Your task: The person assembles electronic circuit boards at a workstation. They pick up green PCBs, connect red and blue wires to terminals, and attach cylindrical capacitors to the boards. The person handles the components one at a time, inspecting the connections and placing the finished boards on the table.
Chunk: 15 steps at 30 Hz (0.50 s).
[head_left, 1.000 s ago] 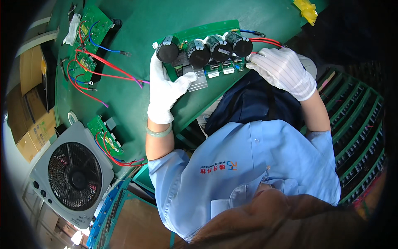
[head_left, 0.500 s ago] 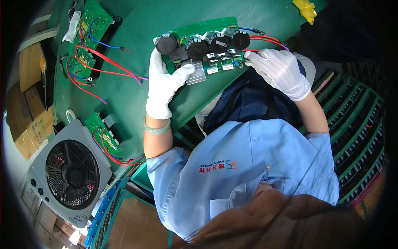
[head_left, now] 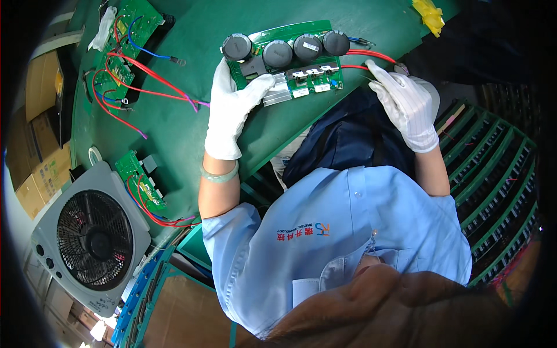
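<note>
A green circuit board (head_left: pixel 290 33) carries a row of several black round capacitors (head_left: pixel 277 54), a finned silver heat sink (head_left: pixel 278 91) and small white parts along its near edge. My left hand (head_left: pixel 229 116), in a white glove, grips the board's left end, its thumb over the heat sink and its other fingers partly hidden behind the board. Off the board's right end, my right hand (head_left: pixel 406 107), in a striped white glove, has its fingers apart beside the red wires (head_left: pixel 374 55). A blue wire (head_left: pixel 361 41) with a ring terminal also runs from that end.
More wired circuit boards (head_left: pixel 139 26) lie at the left of the green table (head_left: pixel 180 139), with a smaller board (head_left: pixel 139 180) nearer me. A grey box fan (head_left: pixel 96 235) stands at lower left. Yellow material (head_left: pixel 429 16) sits at the far right; green slatted racks (head_left: pixel 493 174) stand to the right.
My right hand has let go of the board's right end and drawn away to the right, its fingers spreading. The board has tilted, showing more of its capacitor tops; my left hand still holds it.
</note>
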Motion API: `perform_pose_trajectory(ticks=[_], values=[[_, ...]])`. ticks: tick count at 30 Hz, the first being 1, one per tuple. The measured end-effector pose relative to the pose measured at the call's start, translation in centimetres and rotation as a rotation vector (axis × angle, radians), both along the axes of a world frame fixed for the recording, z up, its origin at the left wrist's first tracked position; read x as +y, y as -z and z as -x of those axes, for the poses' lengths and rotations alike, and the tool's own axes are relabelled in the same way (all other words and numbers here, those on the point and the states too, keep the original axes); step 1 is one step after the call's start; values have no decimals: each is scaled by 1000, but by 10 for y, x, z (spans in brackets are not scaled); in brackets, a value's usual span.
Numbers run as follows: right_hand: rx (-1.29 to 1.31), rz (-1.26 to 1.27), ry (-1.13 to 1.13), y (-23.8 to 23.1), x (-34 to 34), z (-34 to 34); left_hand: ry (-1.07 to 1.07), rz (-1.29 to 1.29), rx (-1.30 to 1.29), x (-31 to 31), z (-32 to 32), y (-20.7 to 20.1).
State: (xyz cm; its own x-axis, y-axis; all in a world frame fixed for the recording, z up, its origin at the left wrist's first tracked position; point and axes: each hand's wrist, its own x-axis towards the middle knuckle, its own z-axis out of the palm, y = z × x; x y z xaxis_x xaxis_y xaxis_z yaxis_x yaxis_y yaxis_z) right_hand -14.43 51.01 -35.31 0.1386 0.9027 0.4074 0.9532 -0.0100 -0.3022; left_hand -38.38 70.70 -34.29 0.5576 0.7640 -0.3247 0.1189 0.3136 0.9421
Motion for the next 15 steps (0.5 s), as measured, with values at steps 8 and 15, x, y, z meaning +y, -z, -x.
perform_pose_trajectory(ticks=[8,15], values=[[126,84,-113,-2,-4,0,-5,6,56,-1,-2,-11],[508,91,30,-14,1,22,-82,183,-46,4,1,6]])
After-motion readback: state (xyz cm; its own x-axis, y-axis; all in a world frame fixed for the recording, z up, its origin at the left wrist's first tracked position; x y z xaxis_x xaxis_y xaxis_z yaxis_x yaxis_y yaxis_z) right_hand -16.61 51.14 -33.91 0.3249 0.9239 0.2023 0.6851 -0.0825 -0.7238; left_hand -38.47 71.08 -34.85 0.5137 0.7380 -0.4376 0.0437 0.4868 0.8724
